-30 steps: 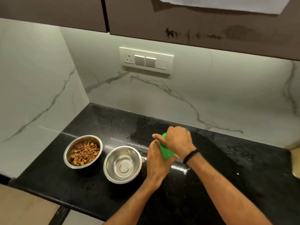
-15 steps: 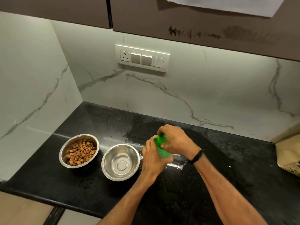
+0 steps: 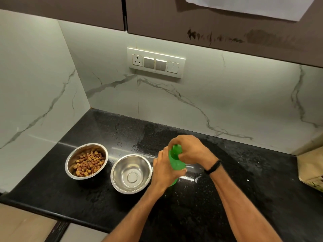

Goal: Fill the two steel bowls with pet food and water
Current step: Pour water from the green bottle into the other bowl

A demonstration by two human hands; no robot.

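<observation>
Two steel bowls stand side by side on the black counter point(image 3: 244, 198). The left bowl point(image 3: 70, 163) holds brown pet food pieces point(image 3: 89, 163). The right bowl point(image 3: 131, 173) shows only its bare shiny bottom. Just right of it a green bottle point(image 3: 175, 162) stands upright. My left hand point(image 3: 165, 170) grips its body from the left. My right hand point(image 3: 189, 149) is curled over its top, hiding the cap.
A brown paper bag point(image 3: 311, 170) sits at the right edge of the counter. Marble walls close the corner behind and to the left, with a switch panel point(image 3: 156, 62) on the back wall. Dark cabinets point(image 3: 209, 18) hang overhead. Wet streaks shine near the bottle.
My right hand has turned on the bottle top, so more of the green neck shows. The view has swung slightly right. The bowls have not moved.
</observation>
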